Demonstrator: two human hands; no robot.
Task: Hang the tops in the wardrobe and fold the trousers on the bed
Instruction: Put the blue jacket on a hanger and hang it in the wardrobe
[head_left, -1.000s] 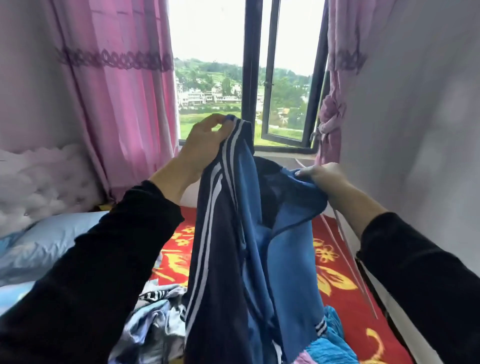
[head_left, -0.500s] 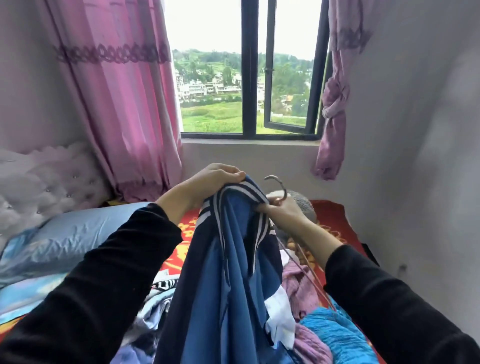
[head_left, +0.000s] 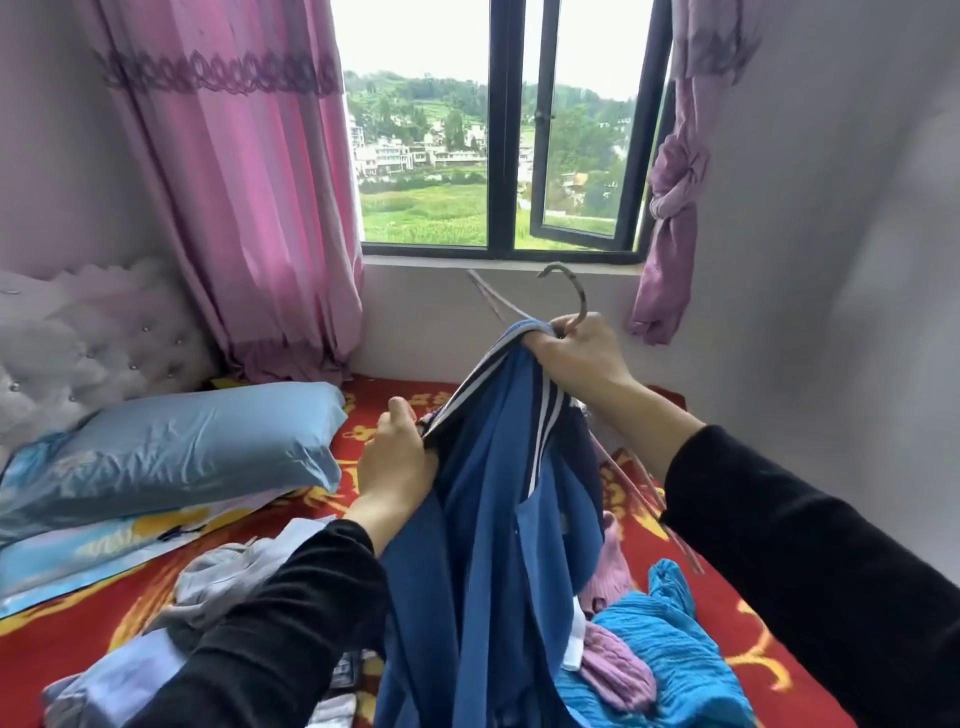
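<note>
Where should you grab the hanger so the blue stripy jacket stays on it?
Grip the hanger at its neck, just under the hook, coming from above, as the right hand does. The hook sticks up free, and its arms are mostly covered by the blue jacket, so the neck is likely the balanced spot.

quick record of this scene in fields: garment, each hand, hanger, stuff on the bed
garment: blue striped top, held up over the bed
right: right hand grips the hanger below its hook, with the top's collar
left: left hand pinches the top's striped edge
bed: red blanket, blue pillow, turquoise garment, purple garment
stage: top not yet in a wardrobe
</note>
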